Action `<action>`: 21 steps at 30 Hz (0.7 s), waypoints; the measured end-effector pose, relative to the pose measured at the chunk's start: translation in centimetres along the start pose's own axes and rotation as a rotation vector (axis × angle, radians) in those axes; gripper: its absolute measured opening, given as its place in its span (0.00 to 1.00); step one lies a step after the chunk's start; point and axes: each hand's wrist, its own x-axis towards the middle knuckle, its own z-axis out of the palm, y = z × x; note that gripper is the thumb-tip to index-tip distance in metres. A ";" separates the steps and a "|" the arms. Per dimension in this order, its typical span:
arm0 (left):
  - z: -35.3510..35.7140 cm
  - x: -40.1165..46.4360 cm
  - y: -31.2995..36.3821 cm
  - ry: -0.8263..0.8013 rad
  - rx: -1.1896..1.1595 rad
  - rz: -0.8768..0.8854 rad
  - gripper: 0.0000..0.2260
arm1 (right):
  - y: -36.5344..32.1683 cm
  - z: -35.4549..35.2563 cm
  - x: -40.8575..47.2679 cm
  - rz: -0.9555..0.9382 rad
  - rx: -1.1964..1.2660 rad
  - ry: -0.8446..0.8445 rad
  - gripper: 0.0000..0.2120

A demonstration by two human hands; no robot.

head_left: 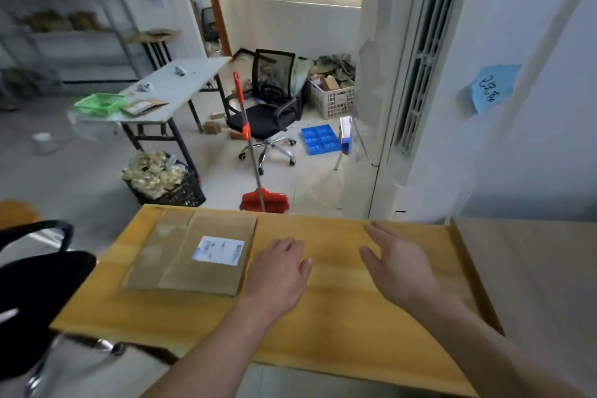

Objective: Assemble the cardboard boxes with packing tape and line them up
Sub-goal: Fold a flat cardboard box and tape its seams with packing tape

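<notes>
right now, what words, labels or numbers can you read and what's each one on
White label on the flat cardboard box: print too small and blurred to read.
Blue paper note on the wall: dark handwritten characters, not legible.
Nothing else carries readable text.

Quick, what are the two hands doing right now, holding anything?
Left hand: open, holding nothing, beside the flat cardboard box.
Right hand: open, fingers spread, holding nothing.
</notes>
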 end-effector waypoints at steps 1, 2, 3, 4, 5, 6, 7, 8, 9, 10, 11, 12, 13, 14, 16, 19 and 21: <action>0.1 -0.2 -1.5 -0.003 -0.010 -0.011 0.20 | -1.3 1.0 0.5 -0.009 -0.009 -0.018 0.24; 0.1 -0.4 -3.1 -0.007 -0.018 -0.022 0.20 | -2.5 2.0 1.0 -0.013 -0.015 -0.034 0.24; 0.1 -0.5 -4.8 -0.010 -0.022 -0.032 0.19 | -3.8 3.0 1.5 -0.011 -0.021 -0.049 0.23; 0.2 -0.5 -6.6 -0.012 -0.022 -0.040 0.19 | -5.1 4.2 2.1 -0.008 -0.028 -0.060 0.23; 0.3 -0.5 -8.7 -0.014 -0.023 -0.049 0.18 | -6.5 5.4 2.8 -0.004 -0.035 -0.069 0.24; 0.3 -0.4 -10.9 -0.018 -0.021 -0.057 0.18 | -8.0 6.8 3.4 0.001 -0.043 -0.079 0.24; 0.4 -0.3 -13.1 -0.027 -0.020 -0.065 0.18 | -9.5 8.2 4.0 0.006 -0.050 -0.092 0.24; 0.4 -0.3 -15.3 -0.040 -0.026 -0.073 0.18 | -11.1 9.7 4.7 0.008 -0.053 -0.106 0.25; 0.3 -0.2 -17.5 -0.056 -0.034 -0.081 0.19 | -12.6 11.2 5.3 0.013 -0.053 -0.117 0.25; 0.3 -0.1 -19.5 -0.069 -0.040 -0.090 0.20 | -14.1 12.6 5.9 0.023 -0.050 -0.131 0.25; 0.1 0.0 -21.5 -0.081 -0.045 -0.101 0.20 | -15.6 14.1 6.5 0.033 -0.051 -0.148 0.25; 0.0 -0.1 -23.3 -0.092 -0.049 -0.107 0.21 | -17.0 15.4 7.0 0.039 -0.054 -0.168 0.25; -0.2 -0.1 -25.0 -0.104 -0.053 -0.108 0.21 | -18.4 16.7 7.5 0.047 -0.058 -0.189 0.25; -0.2 0.0 -26.6 -0.117 -0.057 -0.105 0.21 | -19.6 17.8 8.0 0.056 -0.061 -0.206 0.25; -0.2 0.2 -29.5 -0.149 -0.063 -0.118 0.21 | -21.5 20.1 9.0 0.070 -0.068 -0.235 0.24; 0.2 0.7 -32.8 -0.187 -0.057 -0.149 0.22 | -22.8 23.3 10.4 0.083 -0.108 -0.284 0.26; 0.8 0.8 -34.5 -0.212 -0.050 -0.159 0.24 | -23.1 25.2 11.1 0.091 -0.143 -0.327 0.29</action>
